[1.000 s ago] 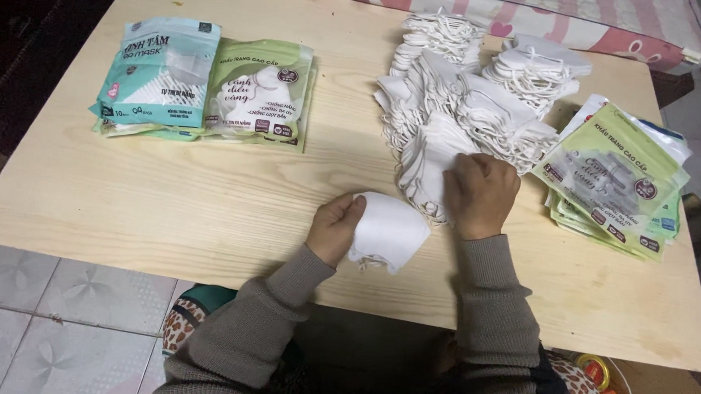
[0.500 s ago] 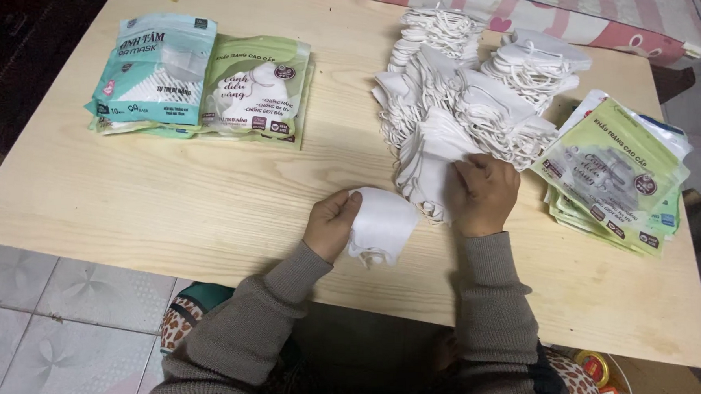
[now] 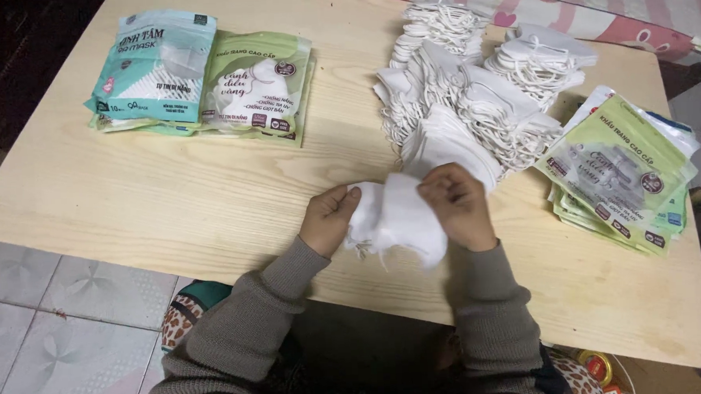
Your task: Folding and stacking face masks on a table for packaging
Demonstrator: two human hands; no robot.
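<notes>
A small bundle of white face masks [image 3: 395, 217] sits between my two hands, just above the near edge of the light wooden table [image 3: 170, 205]. My left hand [image 3: 328, 219] grips its left side and my right hand [image 3: 455, 204] grips its right side. Directly behind my hands lies a big loose heap of white masks with ear loops [image 3: 464, 97].
A teal mask packet [image 3: 158, 67] and a green mask packet [image 3: 257, 87] lie at the far left of the table. A stack of flat green pouches [image 3: 621, 173] lies at the right. A pink patterned bed edge [image 3: 594, 5] borders the far side; tiled floor [image 3: 65, 328] is at left.
My right hand came off the heap with a mask and joined my left hand. Both hands now hold the white masks together, a little thicker than before.
</notes>
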